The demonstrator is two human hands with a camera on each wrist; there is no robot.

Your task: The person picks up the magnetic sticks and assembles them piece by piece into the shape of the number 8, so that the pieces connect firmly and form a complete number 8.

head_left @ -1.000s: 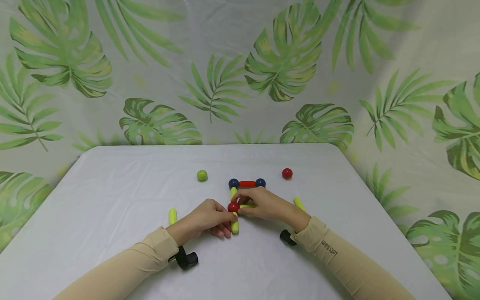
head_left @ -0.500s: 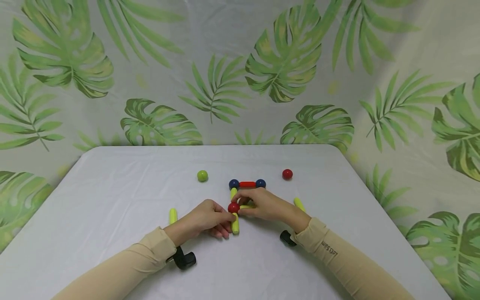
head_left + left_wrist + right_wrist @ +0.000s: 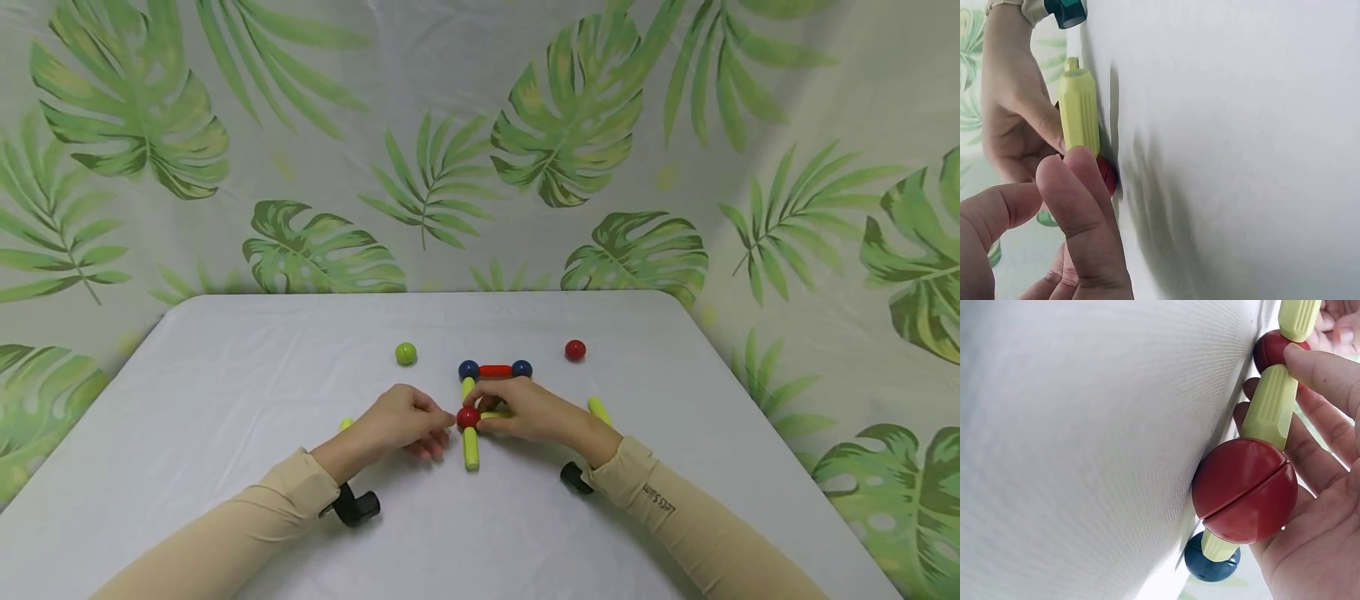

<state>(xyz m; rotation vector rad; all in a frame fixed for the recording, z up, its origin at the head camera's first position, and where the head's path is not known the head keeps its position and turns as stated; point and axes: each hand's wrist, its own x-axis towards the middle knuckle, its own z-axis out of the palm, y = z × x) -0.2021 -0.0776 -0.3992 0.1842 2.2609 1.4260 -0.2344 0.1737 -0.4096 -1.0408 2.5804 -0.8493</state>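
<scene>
My right hand [image 3: 536, 408] pinches a red ball [image 3: 468, 417] between thumb and fingers. Three yellow-green rods meet at that ball: a front rod [image 3: 471, 450] pointing toward me, a back rod [image 3: 468, 388] reaching a blue ball [image 3: 468, 370], and a side rod [image 3: 1269, 409] running under my right hand. The right wrist view shows a second red ball [image 3: 1244, 490] at the side rod's far end, hidden in the head view. My left hand [image 3: 401, 421] has its fingertips at the pinched ball's left side, and the front rod [image 3: 1079, 109] stands beyond them in the left wrist view.
A red rod [image 3: 495, 371] links the blue ball to another blue ball [image 3: 522, 368]. Loose on the white table [image 3: 262, 367] are a green ball [image 3: 406, 353], a red ball [image 3: 575, 350] and yellow-green rods at right [image 3: 597, 408] and left [image 3: 346, 423], partly behind the forearms.
My left hand has let go of the front rod and shifted left and slightly away from me, uncovering that rod. My right hand stays on the red ball.
</scene>
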